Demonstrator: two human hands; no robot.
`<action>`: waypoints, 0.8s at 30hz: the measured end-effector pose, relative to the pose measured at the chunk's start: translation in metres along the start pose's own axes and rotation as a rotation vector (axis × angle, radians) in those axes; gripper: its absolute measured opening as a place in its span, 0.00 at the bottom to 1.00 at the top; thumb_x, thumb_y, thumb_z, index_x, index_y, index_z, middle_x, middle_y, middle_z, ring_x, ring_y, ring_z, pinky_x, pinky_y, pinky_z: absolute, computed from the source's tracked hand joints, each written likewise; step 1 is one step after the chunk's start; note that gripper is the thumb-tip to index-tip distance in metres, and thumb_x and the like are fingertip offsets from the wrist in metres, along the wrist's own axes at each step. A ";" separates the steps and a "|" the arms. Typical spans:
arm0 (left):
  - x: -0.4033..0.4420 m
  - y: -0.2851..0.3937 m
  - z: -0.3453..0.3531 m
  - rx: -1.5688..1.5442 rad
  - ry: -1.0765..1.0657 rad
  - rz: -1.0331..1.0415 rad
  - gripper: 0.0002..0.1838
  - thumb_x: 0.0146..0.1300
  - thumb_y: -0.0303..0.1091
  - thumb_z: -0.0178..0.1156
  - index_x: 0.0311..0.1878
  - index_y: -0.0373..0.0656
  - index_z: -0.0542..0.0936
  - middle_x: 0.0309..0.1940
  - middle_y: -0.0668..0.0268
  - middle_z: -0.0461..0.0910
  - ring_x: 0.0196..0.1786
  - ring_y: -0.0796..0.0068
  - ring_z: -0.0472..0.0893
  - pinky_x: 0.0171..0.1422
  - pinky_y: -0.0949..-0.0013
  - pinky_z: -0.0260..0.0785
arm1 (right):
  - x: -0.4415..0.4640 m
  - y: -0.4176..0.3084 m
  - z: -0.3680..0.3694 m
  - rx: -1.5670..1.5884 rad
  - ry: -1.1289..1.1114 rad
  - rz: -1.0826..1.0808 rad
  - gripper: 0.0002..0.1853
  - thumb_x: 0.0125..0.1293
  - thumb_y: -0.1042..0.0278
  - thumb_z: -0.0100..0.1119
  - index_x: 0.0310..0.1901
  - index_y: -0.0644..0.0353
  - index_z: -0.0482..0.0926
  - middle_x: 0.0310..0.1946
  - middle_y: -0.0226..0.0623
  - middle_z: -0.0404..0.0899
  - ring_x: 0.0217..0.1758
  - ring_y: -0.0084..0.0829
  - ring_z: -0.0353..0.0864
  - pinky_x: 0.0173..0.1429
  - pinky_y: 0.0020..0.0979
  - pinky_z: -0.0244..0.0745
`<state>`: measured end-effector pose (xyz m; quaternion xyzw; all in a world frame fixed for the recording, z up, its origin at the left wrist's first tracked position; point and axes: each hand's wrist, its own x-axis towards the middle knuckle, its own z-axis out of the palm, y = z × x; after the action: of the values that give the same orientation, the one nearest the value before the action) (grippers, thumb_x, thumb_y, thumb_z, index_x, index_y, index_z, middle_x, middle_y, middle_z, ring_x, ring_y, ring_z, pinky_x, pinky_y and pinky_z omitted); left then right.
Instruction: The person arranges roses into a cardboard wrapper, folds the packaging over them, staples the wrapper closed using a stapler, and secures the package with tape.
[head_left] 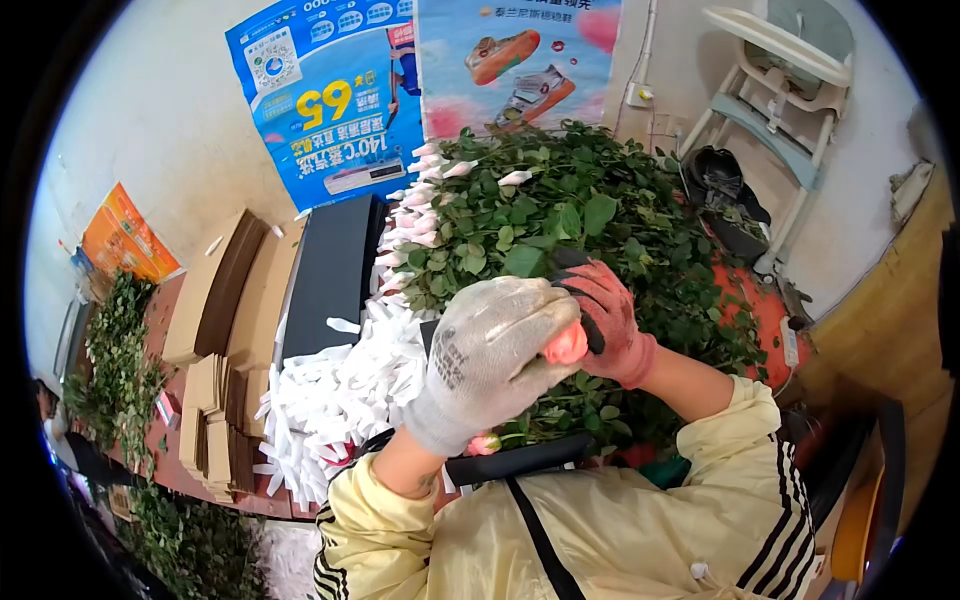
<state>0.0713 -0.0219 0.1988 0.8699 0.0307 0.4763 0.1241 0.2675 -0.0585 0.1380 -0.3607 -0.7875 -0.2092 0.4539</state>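
A coral-pink rose [566, 344] shows its bloom between my two hands. My left hand [490, 345], in a grey-white work glove, is closed around the rose from the left. On the other side my right hand [608, 325], in a red and black glove, has its fingers curled against the same flower. The stem is hidden behind the gloves. Below them, another pink rose [484, 443] lies by a black padded bar [520, 460]. To the left spreads a heap of white mesh sleeves [340, 390].
Leafy rose stems [570, 200] cover the table ahead, with sleeved buds [410, 225] along their left side. A long black box [335, 270] and folded cardboard [220, 290] lie left. A high chair [780, 100] stands back right. More greenery [120, 370] lies far left.
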 end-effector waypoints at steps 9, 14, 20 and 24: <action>-0.003 -0.003 0.009 -0.064 0.112 -0.165 0.30 0.49 0.36 0.67 0.55 0.34 0.72 0.55 0.48 0.72 0.60 0.47 0.70 0.63 0.54 0.63 | 0.034 0.044 -0.068 -0.373 0.152 0.056 0.23 0.47 0.66 0.65 0.47 0.61 0.73 0.41 0.44 0.76 0.42 0.42 0.77 0.46 0.40 0.73; -0.096 -0.032 -0.007 0.090 -0.290 -0.455 0.25 0.54 0.32 0.61 0.55 0.35 0.73 0.56 0.50 0.72 0.60 0.49 0.70 0.65 0.55 0.61 | 0.030 0.131 -0.235 -0.715 0.549 0.532 0.23 0.54 0.75 0.55 0.55 0.62 0.71 0.46 0.46 0.75 0.48 0.39 0.77 0.50 0.36 0.74; -0.142 -0.034 0.031 0.245 -0.449 -0.537 0.24 0.56 0.37 0.59 0.55 0.37 0.73 0.57 0.53 0.72 0.63 0.52 0.68 0.65 0.56 0.61 | 0.091 0.037 -0.256 -0.726 0.093 0.198 0.26 0.53 0.77 0.54 0.57 0.59 0.71 0.49 0.45 0.74 0.50 0.38 0.75 0.53 0.35 0.72; -0.155 -0.054 0.049 0.328 -0.550 -0.558 0.26 0.58 0.40 0.56 0.58 0.38 0.71 0.55 0.53 0.73 0.60 0.53 0.70 0.62 0.56 0.63 | 0.093 0.000 -0.163 -0.557 -0.278 -0.112 0.28 0.52 0.78 0.53 0.59 0.57 0.71 0.51 0.44 0.73 0.52 0.38 0.74 0.55 0.34 0.70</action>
<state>0.0310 -0.0055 0.0328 0.9312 0.3061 0.1636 0.1115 0.3293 -0.1305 0.2998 -0.4524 -0.7730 -0.3903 0.2133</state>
